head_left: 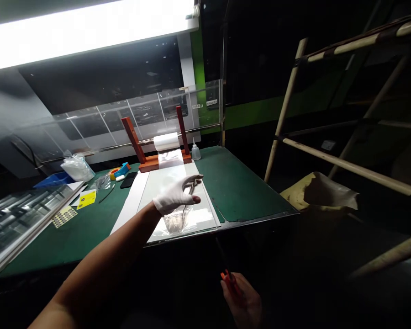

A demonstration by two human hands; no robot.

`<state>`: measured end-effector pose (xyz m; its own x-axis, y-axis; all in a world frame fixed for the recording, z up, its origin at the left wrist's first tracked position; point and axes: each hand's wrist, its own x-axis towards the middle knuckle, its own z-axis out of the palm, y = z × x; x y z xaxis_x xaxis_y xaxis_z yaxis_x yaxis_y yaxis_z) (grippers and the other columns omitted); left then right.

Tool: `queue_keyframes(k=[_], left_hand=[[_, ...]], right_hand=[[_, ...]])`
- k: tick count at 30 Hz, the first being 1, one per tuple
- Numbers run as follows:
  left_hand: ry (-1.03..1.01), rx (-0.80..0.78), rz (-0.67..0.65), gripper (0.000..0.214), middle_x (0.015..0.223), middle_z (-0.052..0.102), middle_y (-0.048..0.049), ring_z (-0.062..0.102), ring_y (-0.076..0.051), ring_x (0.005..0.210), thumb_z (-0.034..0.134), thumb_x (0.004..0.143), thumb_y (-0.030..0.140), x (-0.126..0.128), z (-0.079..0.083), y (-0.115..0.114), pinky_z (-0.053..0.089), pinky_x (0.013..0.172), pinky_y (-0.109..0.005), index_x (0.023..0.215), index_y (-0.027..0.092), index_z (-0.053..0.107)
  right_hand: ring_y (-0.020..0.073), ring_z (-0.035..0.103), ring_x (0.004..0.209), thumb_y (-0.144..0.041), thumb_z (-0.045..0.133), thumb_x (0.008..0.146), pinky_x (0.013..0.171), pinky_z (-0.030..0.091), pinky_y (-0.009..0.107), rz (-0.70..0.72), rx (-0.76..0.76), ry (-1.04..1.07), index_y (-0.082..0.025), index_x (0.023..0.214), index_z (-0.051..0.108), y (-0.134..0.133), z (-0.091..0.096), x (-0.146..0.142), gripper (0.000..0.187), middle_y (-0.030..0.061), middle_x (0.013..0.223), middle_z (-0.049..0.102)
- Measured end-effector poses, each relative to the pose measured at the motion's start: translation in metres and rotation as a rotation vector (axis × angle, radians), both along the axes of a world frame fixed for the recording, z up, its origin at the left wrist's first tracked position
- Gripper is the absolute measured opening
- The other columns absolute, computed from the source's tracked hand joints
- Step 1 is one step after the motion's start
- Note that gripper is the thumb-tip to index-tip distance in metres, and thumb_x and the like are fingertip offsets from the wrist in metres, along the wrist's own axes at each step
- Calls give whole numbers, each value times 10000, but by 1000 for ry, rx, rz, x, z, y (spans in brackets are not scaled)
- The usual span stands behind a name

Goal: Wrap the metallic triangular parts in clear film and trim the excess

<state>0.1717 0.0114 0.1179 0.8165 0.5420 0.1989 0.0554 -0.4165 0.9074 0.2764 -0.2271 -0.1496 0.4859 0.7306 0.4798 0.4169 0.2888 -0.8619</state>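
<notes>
My left hand (pixel 178 195), in a white glove with bare fingertips, is over a pale, glossy sheet (pixel 144 201) on the bench. Its thumb and fingers are apart and nothing shows between them; I cannot tell whether it touches the sheet. Clear film (pixel 169 158) runs from a roll (pixel 166 141) on a red wooden stand (pixel 133 137) toward the hand. A bunched, shiny patch of film (pixel 174 223) lies near the sheet's front edge. Below the bench edge, my bare right hand (pixel 244 299) is closed around a red-handled tool (pixel 233 287) with a thin, dark shaft, its tip hard to make out.
A squeeze bottle (pixel 196 151) stands right of the stand. Left on the green bench (pixel 233 183) are a black phone (pixel 129 180), a tape dispenser (pixel 120 171), yellow cards (pixel 86 199) and glossy stacked panels (pixel 23 224). A rack (pixel 287 109) and an open sack (pixel 294 192) stand right.
</notes>
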Motion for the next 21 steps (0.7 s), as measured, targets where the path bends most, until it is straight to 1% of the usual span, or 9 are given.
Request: queue_keyframes(k=[2, 4, 9, 12, 13, 14, 16, 19, 21], left_hand=[[-74, -347, -192, 785, 1358, 494, -150, 400, -375, 1359, 824, 694, 468, -8, -2, 4, 519, 966, -580, 1386, 257, 518], [-169, -509, -304, 791, 1382, 458, -143, 333, -386, 1395, 810, 709, 520, -14, -6, 5, 535, 937, -584, 1401, 282, 509], [-251, -587, -392, 891, 1434, 404, -148, 277, -427, 1419, 781, 693, 657, -24, -19, 4, 532, 921, -598, 1438, 271, 480], [-222, -518, -409, 951, 1446, 404, -151, 307, -438, 1415, 708, 686, 766, -30, -20, 3, 544, 897, -599, 1469, 298, 437], [-188, -437, -393, 966, 1444, 415, -158, 336, -435, 1407, 658, 697, 807, -33, -18, 2, 550, 889, -593, 1484, 301, 416], [-119, -288, -347, 964, 1424, 448, -164, 393, -420, 1380, 607, 714, 835, -35, -15, 2, 562, 877, -572, 1488, 296, 411], [72, 130, -158, 919, 1369, 516, -172, 496, -391, 1303, 620, 730, 806, -38, -4, -1, 566, 888, -548, 1458, 268, 463], [262, 655, 205, 781, 1389, 509, -171, 411, -419, 1362, 828, 709, 467, -38, 11, -9, 441, 1052, -623, 1396, 238, 537], [344, 951, 433, 860, 1435, 475, -173, 288, -438, 1431, 843, 694, 268, -36, 18, -17, 358, 1102, -658, 1461, 242, 455]], right_hand=[[108, 601, 509, -265, 664, 894, 463, 485, 175, 3, 31, -28, -222, 818, 655, 1, -3, -3, 88, 4, 754, 649], [100, 585, 483, -262, 683, 877, 441, 464, 168, 0, 64, -68, -225, 805, 647, 2, -8, -8, 88, -3, 730, 638], [104, 528, 471, -376, 646, 902, 437, 424, 193, -103, 8, -3, -230, 722, 607, 5, -19, -23, 235, -7, 673, 589], [110, 546, 477, -395, 645, 901, 437, 430, 188, -88, -12, -6, -234, 743, 634, 5, -20, -26, 226, -7, 661, 590], [109, 556, 475, -380, 657, 894, 435, 436, 182, -68, -9, -21, -235, 751, 642, 5, -19, -25, 204, -9, 661, 598], [108, 563, 469, -359, 668, 887, 430, 440, 177, -56, 1, -33, -235, 751, 643, 5, -18, -23, 186, -10, 664, 607], [110, 577, 464, -321, 675, 881, 423, 451, 177, -38, 18, -36, -234, 745, 637, 3, -14, -20, 167, -5, 683, 628], [131, 600, 483, -301, 654, 894, 437, 486, 197, 1, 11, -15, -233, 754, 634, 1, -7, -17, 157, 12, 719, 649], [149, 617, 504, -304, 646, 899, 462, 514, 212, 20, 5, -18, -232, 764, 639, -1, -4, -18, 153, 24, 729, 656]])
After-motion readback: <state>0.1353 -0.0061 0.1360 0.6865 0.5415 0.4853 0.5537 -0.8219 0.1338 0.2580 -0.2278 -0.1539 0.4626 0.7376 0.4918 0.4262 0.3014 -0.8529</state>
